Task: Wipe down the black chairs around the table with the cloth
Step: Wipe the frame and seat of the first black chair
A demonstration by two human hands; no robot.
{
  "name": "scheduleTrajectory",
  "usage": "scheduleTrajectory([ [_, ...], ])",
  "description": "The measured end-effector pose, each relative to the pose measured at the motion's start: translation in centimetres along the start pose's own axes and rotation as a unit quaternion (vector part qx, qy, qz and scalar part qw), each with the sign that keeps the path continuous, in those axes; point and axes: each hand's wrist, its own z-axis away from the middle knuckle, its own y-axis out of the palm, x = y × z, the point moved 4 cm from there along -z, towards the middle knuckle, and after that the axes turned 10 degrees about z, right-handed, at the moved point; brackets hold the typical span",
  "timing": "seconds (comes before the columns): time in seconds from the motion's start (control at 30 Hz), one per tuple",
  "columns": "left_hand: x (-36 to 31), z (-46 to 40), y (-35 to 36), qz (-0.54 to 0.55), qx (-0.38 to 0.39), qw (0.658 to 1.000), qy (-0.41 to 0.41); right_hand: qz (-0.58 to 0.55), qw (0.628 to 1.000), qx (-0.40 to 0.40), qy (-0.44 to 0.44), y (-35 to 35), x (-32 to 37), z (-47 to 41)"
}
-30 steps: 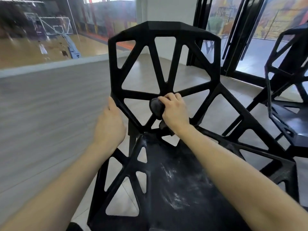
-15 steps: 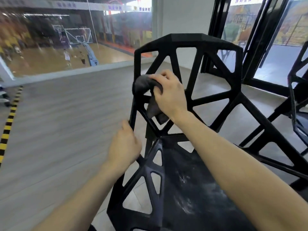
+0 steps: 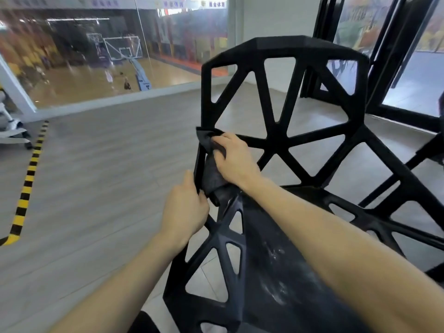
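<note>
A black chair with a lattice back of triangular holes fills the middle and right of the view; its dusty seat lies under my right forearm. My right hand holds a dark grey cloth against the left upright of the back, with its fingers curled over the cloth. Just below it, my left hand grips the same left edge of the frame where back meets seat.
Grey plank floor spreads to the left, with a yellow-black warning stripe at the far left. A glass wall looks over a basketball court. Black door frames stand behind the chair, and part of another chair shows at the right edge.
My right hand with the cloth moved from the centre hub of the back up to the left upright, then down along it. My left hand kept its grip on the left edge.
</note>
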Motion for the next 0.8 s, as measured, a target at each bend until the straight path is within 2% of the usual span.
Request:
scheduleTrajectory([
  [0.07,0.0,0.0,0.0,-0.006,0.0,1.0,0.003,0.024,0.999,0.024,0.038,2.0,-1.7,2.6],
  [0.17,-0.2,0.1,0.2,-0.017,0.002,1.0,0.007,0.132,0.975,0.158,0.079,2.5,-7.0,8.0],
  [0.2,-0.2,0.0,0.3,-0.021,0.003,1.0,0.008,0.132,0.972,0.17,0.09,1.6,-7.6,7.7],
  [0.23,-0.2,0.0,0.4,-0.026,0.003,1.0,0.008,0.113,0.979,0.146,0.087,0.8,-7.1,6.3],
  [0.33,-0.3,0.0,0.2,-0.024,0.001,1.0,0.012,-0.004,0.999,-0.012,0.044,-0.2,-1.9,1.2],
  [0.4,-0.2,0.1,0.0,-0.022,-0.002,1.0,0.01,-0.034,0.998,-0.025,0.042,1.2,-0.3,1.2],
  [0.47,-0.2,0.1,0.1,-0.029,0.0,1.0,0.008,0.012,0.997,0.036,0.065,2.7,-3.1,4.0],
  [0.5,-0.3,0.1,0.1,-0.034,0.002,0.999,0.003,0.06,0.99,0.095,0.083,3.0,-5.5,5.9],
  [0.57,-0.3,0.0,0.3,-0.045,0.004,0.999,0.0,0.126,0.963,0.215,0.106,2.2,-9.4,8.4],
  [0.6,-0.4,0.0,0.3,-0.048,0.004,0.999,0.001,0.135,0.955,0.243,0.107,1.4,-10.2,8.2],
  [0.63,-0.4,0.0,0.3,-0.05,0.002,0.999,0.0,0.134,0.955,0.243,0.103,0.6,-10.2,7.4],
  [0.67,-0.4,0.1,0.3,-0.051,0.002,0.999,0.0,0.129,0.963,0.21,0.106,-0.2,-9.7,6.1],
  [0.73,-0.4,0.0,0.2,-0.05,-0.002,0.999,-0.002,0.138,0.978,0.098,0.118,-1.8,-9.0,4.0],
  [0.77,-0.4,0.0,0.2,-0.052,-0.004,0.999,-0.002,0.154,0.978,0.067,0.121,-2.1,-8.6,3.8],
  [0.8,-0.4,0.1,0.2,-0.053,-0.005,0.999,-0.001,0.167,0.975,0.078,0.121,-1.7,-8.5,4.4],
])
